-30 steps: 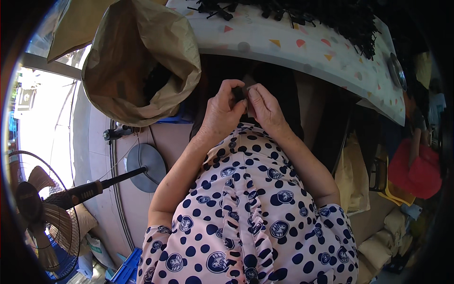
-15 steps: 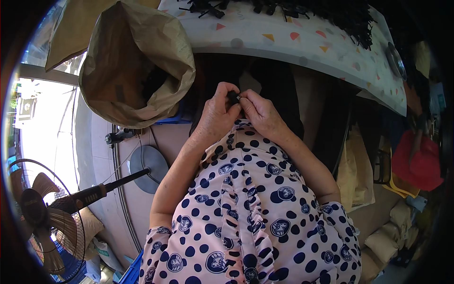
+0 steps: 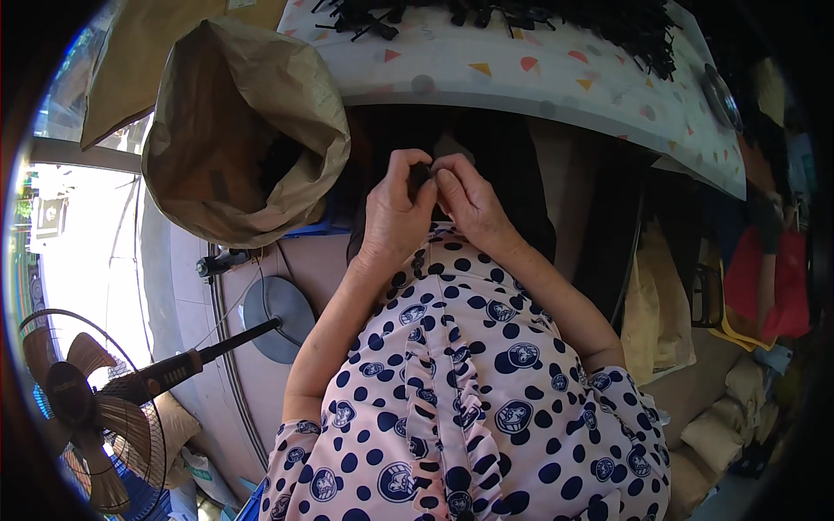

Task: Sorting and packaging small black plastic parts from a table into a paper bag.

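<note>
Both hands meet in front of my waist, below the table's edge. Between the thumb and fingers of my left hand (image 3: 397, 206) is a small black part (image 3: 419, 176), mostly covered by the fingers, so its kind does not show. My right hand (image 3: 467, 199) pinches at the same spot, its thumb and forefinger against the right side of that part. On the table above lies a heap of thin black pieces (image 3: 599, 30), some with stick-like ends. To the left of my hands gapes a large brown paper sack (image 3: 313, 187), with something dark inside.
The table (image 3: 452, 82) has a white patterned cover, and a round dark dish (image 3: 723, 97) sits at its right edge. A standing fan (image 3: 78, 391) is at the lower left. Flattened brown paper sacks (image 3: 658, 304) and a red cloth-like item (image 3: 786, 282) are at the right.
My right fingers have closed in and now hide more of the small black part. The whole view has shifted slightly; both hands stay in the same place before my waist.
</note>
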